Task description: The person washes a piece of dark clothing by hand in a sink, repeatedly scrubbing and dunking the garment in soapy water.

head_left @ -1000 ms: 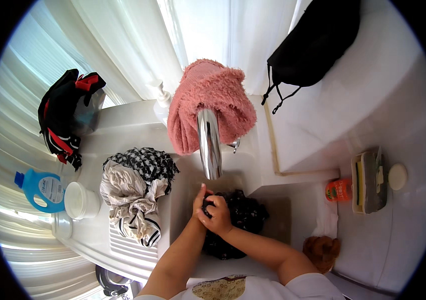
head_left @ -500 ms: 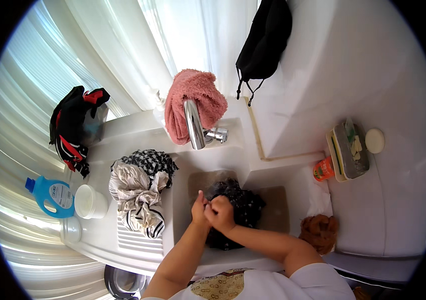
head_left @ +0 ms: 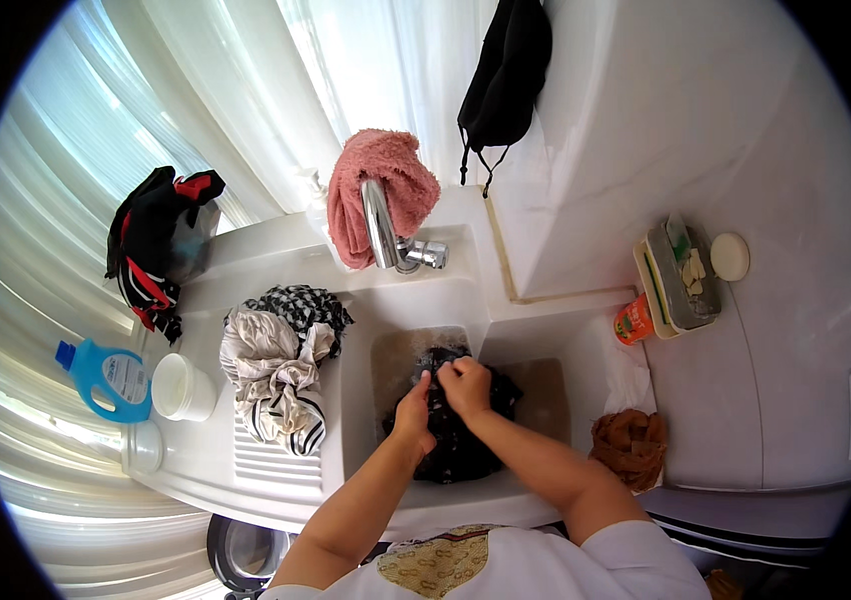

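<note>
The left hand and right hand partly hide the black cloth; a pink towel partly covers the pump bottle; the view's far edge crops a black pouch.

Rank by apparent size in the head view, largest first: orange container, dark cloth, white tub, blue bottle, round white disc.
1. Dark cloth, though partly hidden
2. Blue bottle
3. White tub
Orange container and round white disc: smallest, too alike to rank.

Faucet beyond basin, heaped clothes on left obstruct; room free right of dark cloth.
</note>
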Demonstrator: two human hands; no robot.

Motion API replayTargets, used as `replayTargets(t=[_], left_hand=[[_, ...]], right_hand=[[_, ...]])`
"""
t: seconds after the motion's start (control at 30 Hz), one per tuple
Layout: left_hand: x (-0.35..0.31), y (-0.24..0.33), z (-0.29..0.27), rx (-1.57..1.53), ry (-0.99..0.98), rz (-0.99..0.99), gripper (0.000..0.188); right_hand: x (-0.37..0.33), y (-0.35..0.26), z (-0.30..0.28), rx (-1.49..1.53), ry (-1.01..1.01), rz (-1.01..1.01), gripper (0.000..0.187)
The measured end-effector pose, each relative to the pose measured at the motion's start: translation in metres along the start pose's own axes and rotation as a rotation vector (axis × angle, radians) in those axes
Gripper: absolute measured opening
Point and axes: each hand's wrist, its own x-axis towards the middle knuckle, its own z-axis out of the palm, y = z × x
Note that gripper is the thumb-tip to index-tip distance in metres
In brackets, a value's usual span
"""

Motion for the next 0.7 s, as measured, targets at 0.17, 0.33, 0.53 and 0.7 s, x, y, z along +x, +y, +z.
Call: replayTargets(t=[0.17,0.33,0.53,0.7], left_hand=[[0.001,-0.010,-0.035,0.981,-0.414,0.824,0.051],[0.002,-0.008,-0.072,1.180,-0.527,0.435,0.051],[-0.029,0.067,-0.076,0.540,-0.503,0.112,0.039],[0.063,0.051,-0.097,1.225,0.231,0.470,0.053]], right_hand=[[0.010,-0.057,-0.061,0.596,-0.267,0.561,0.025],[0.041,-0.110,-0.129,0.950,-0.184,0.847,0.010],[0.065,-0.082,-0.138,0.789,-0.364,0.860,0.016],[0.040,0.042,-0.051,-0.064,-0.504,0.519,0.026]])
